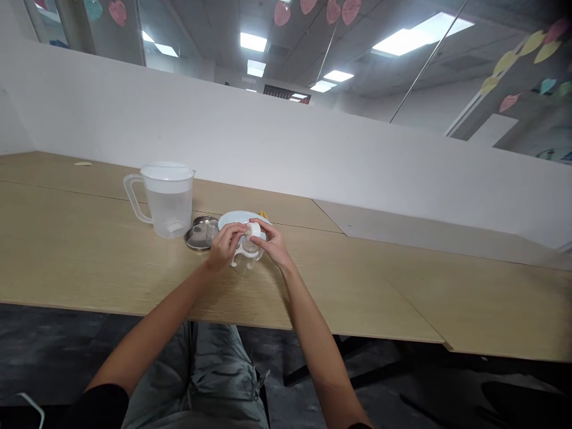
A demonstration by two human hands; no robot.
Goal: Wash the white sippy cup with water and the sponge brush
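Note:
Both of my hands meet over the table, just in front of a white plate (235,218). My right hand (276,245) curls its thumb and fingers around a white ring-shaped cap (254,230). The fingertips of my left hand (223,244) are pinched on a small translucent piece (247,231) at the cap's left side; its exact shape is too small to make out. Just below the cap stands a clear bottle (245,262) with white side handles (235,258). Its upper part is partly hidden by my fingers.
A clear measuring jug (170,205) with a handle, apparently holding water, stands left of my hands. Between it and the plate lies a round metal dish (199,235). Something yellow (263,214) shows behind the plate. A white partition (268,143) rises behind the table.

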